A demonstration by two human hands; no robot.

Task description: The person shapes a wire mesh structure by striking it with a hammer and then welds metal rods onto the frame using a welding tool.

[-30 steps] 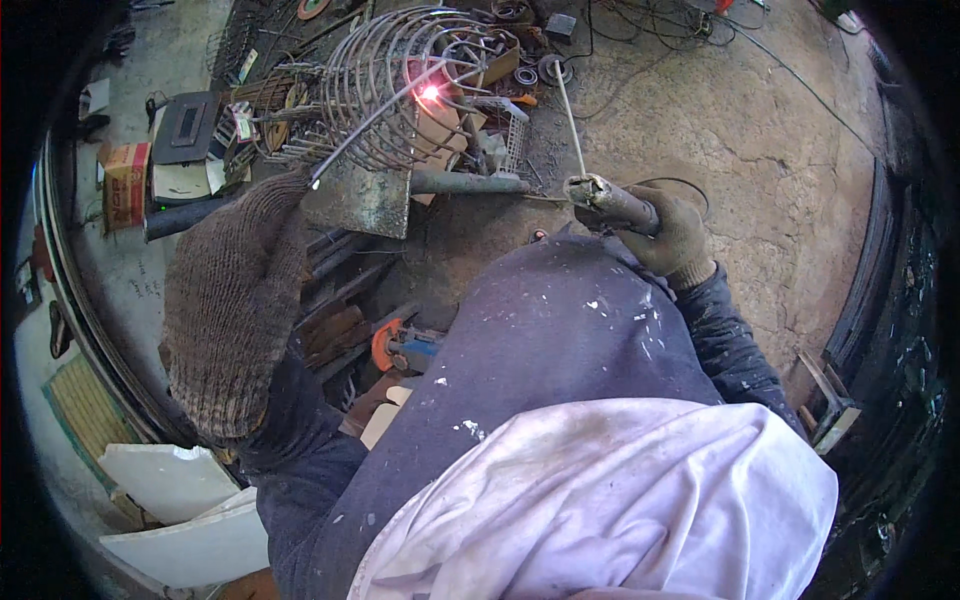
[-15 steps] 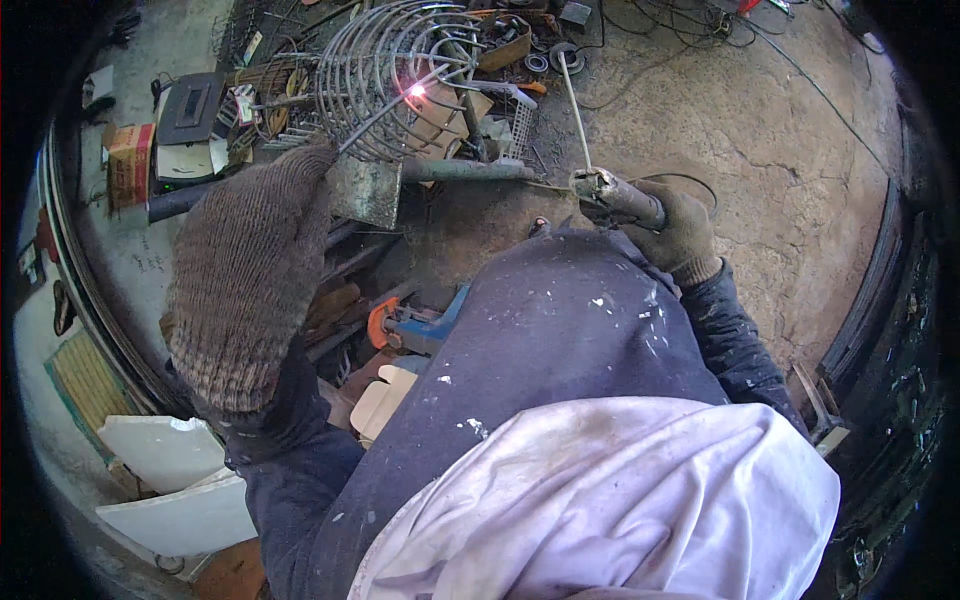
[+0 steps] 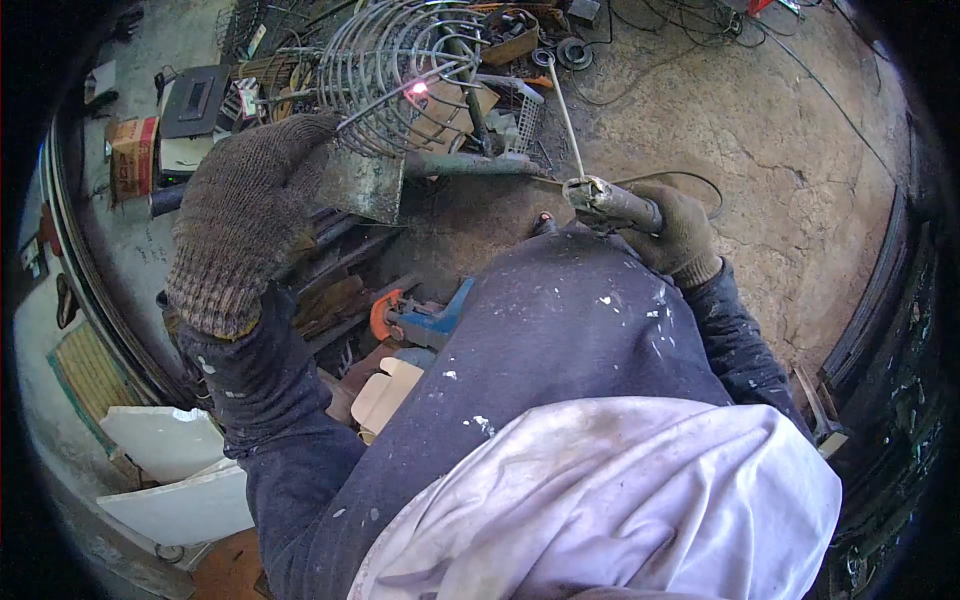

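My left hand [image 3: 245, 205], in a brown knitted glove, is closed at the near end of a thin metal rod [image 3: 375, 108]; its fingertips are partly hidden by the glove. That rod lies across a round cage of bent metal bars [image 3: 345, 70]. A small pinkish glow [image 3: 417, 90] shows where the rod meets the cage. In my right hand [image 3: 675, 230], also gloved, is a welding electrode holder [image 3: 615, 205]. From its jaw a pale welding rod [image 3: 567, 120] points up and away, its tip apart from the cage. A metal plate and a green-grey bar [image 3: 470, 166] lie below the cage.
A dark machine [image 3: 195, 100] and a cardboard box [image 3: 132, 158] stand at the left. Metal rings [image 3: 574, 53], a white plastic basket [image 3: 526, 115] and cables [image 3: 665, 20] lie at the back. Near my lap are a blue and orange tool [image 3: 425, 318] and white panels [image 3: 165, 440].
The bright spark on the cage has dimmed to a small glow. My left hand has moved slightly up and away, and my right hand with the electrode holder has shifted slightly left.
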